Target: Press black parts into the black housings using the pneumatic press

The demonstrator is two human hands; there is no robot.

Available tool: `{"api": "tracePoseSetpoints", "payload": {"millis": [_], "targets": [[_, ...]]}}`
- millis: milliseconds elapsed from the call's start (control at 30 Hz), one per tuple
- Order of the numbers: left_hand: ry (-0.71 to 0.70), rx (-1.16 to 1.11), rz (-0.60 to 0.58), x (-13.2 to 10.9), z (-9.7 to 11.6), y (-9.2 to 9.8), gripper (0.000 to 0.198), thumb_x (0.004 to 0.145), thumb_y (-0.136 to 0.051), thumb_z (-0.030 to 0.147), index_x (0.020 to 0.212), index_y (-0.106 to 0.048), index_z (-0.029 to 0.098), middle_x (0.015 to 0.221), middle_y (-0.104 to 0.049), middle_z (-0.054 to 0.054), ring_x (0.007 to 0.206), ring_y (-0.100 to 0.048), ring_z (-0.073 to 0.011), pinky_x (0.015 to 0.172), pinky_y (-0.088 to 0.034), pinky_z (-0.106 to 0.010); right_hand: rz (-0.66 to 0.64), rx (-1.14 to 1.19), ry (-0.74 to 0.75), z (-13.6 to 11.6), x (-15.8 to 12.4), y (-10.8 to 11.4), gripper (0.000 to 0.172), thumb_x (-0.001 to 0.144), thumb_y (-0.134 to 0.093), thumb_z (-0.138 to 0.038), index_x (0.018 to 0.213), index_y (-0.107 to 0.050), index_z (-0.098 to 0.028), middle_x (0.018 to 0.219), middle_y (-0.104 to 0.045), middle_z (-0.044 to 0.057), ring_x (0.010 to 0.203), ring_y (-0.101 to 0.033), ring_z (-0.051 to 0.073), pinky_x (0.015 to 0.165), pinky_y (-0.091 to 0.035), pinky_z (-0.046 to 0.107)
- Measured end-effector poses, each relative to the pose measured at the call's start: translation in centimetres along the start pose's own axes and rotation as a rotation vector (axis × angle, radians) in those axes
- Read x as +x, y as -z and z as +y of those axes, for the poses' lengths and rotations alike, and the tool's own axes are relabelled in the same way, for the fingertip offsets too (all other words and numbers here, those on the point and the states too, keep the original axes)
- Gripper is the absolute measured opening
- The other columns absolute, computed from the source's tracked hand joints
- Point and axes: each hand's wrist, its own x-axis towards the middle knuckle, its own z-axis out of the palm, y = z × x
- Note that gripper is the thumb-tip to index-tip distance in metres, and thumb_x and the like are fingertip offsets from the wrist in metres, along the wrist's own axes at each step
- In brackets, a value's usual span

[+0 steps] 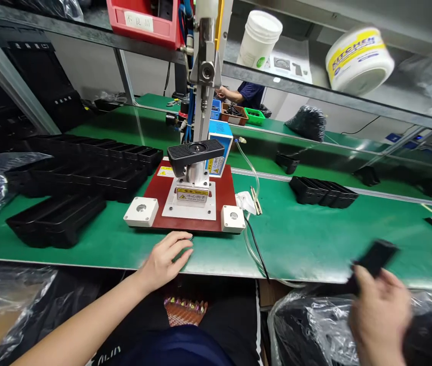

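Observation:
My left hand (170,256) rests on the green bench just in front of the press's red base plate (154,216). Its fingers are curled in, and a small dark bit shows at the fingertips, too little to name. At the right, my right hand (381,300) is closed on a black plastic part (378,256), blurred by motion, over the bench's front edge. On the press fixture (193,175) sits a ribbed black plastic piece (196,150) with a round centre, below the press head (205,71). A white button box (141,211) and another button box (233,218) flank the fixture.
Rows of black plastic housings (74,165) stand at left, more housings (322,192) at right. A plastic-lined bin (315,325) is below the right front edge. Clear tubing (252,244) crosses the bench. Overhead, a shelf (295,84) holds tubs; a co-worker's arm (234,95) shows behind.

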Motion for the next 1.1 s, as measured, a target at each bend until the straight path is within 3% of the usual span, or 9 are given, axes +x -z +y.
{"api": "tracePoseSetpoints", "payload": {"millis": [67,167,367,467,567,767,867,967,1100], "targets": [[0.01,-0.098,0.041,0.6,1.1,0.1,0.023,0.088,-0.059,0.013,0.11,-0.059,0.021,0.111,-0.065,-0.009,0.102,-0.064,-0.0198,0.086,-0.057,-0.034,-0.086,0.37,0.02,-5.7,-3.2,-3.8,0.07,0.071,-0.065,-0.064,0.126,-0.042,-0.026,0.122,-0.058,0.015,0.118,-0.054,0.036,0.101,-0.044,0.055],[0.094,-0.307,-0.013,1.6,3.1,0.5,0.047,0.089,-0.062,0.024,0.133,-0.046,0.025,0.129,-0.057,-0.012,0.115,-0.059,-0.0228,0.091,-0.057,-0.037,-0.481,0.677,0.111,-12.7,-9.1,-9.2,0.057,0.076,-0.068,-0.054,0.12,-0.044,-0.026,0.121,-0.061,0.009,0.113,-0.058,0.028,0.1,-0.045,0.051],[0.261,-0.743,-0.019,2.9,5.0,1.4,0.064,0.093,-0.049,0.049,0.149,-0.025,0.029,0.149,-0.04,-0.013,0.134,-0.045,-0.027,0.11,-0.042,-0.044,-0.78,0.928,0.238,-18.6,-16.4,-13.9,0.047,0.085,-0.065,-0.044,0.123,-0.044,-0.026,0.121,-0.061,0.007,0.113,-0.058,0.023,0.098,-0.048,0.043],[0.339,-0.841,0.093,3.0,4.9,1.9,0.06,0.093,-0.048,0.051,0.145,-0.031,0.027,0.141,-0.049,-0.013,0.125,-0.053,-0.0258,0.108,-0.044,-0.042,-0.825,0.953,0.23,-19.6,-16.8,-14.5,0.043,0.087,-0.063,-0.044,0.121,-0.046,-0.026,0.118,-0.061,0.006,0.109,-0.059,0.023,0.092,-0.052,0.04],[0.455,-0.981,0.094,3.2,4.8,3.0,0.05,0.095,-0.043,0.051,0.138,-0.043,0.024,0.124,-0.061,-0.013,0.094,-0.064,-0.0201,0.082,-0.054,-0.034,-0.873,0.96,0.233,-20.2,-15.8,-14.5,0.037,0.089,-0.061,-0.044,0.119,-0.048,-0.028,0.116,-0.061,0.005,0.102,-0.062,0.023,0.085,-0.055,0.041],[0.718,-1.528,-0.098,4.4,4.9,4.8,0.049,0.094,-0.042,0.057,0.117,-0.057,0.017,0.077,-0.068,-0.009,0.048,-0.054,-0.009,0.044,-0.031,-0.017,-0.8,0.9,0.622,-21.6,-11.8,-12.9,0.065,0.082,-0.071,-0.041,0.139,-0.039,-0.033,0.142,-0.048,0.006,0.118,-0.055,0.027,0.098,-0.049,0.047],[0.737,-1.581,-0.106,4.9,4.6,5.1,0.048,0.092,-0.046,0.057,0.11,-0.061,0.015,0.075,-0.068,-0.009,0.049,-0.055,-0.0094,0.046,-0.034,-0.018,-0.939,0.841,0.669,-22.2,-11.0,-12.3,0.068,0.083,-0.072,-0.032,0.141,-0.036,-0.034,0.124,-0.061,0.007,0.091,-0.066,0.023,0.082,-0.057,0.043],[0.675,-1.548,-0.082,5.1,4.3,5.5,0.044,0.091,-0.051,0.054,0.111,-0.064,0.016,0.077,-0.065,-0.006,0.064,-0.061,-0.0123,0.059,-0.044,-0.021,-0.957,0.845,0.722,-22.8,-11.1,-12.1,0.068,0.084,-0.071,-0.03,0.141,-0.034,-0.037,0.111,-0.065,0.005,0.091,-0.066,0.023,0.078,-0.058,0.042],[0.458,-1.481,-0.29,5.5,4.4,6.4,0.064,0.084,-0.06,0.059,0.136,-0.05,0.023,0.107,-0.064,-0.011,0.087,-0.064,-0.0192,0.076,-0.05,-0.029,-1.022,0.798,0.836,-23.8,-10.9,-11.7,0.069,0.085,-0.069,-0.044,0.142,-0.032,-0.039,0.115,-0.062,0.004,0.094,-0.064,0.023,0.083,-0.057,0.041]]}}
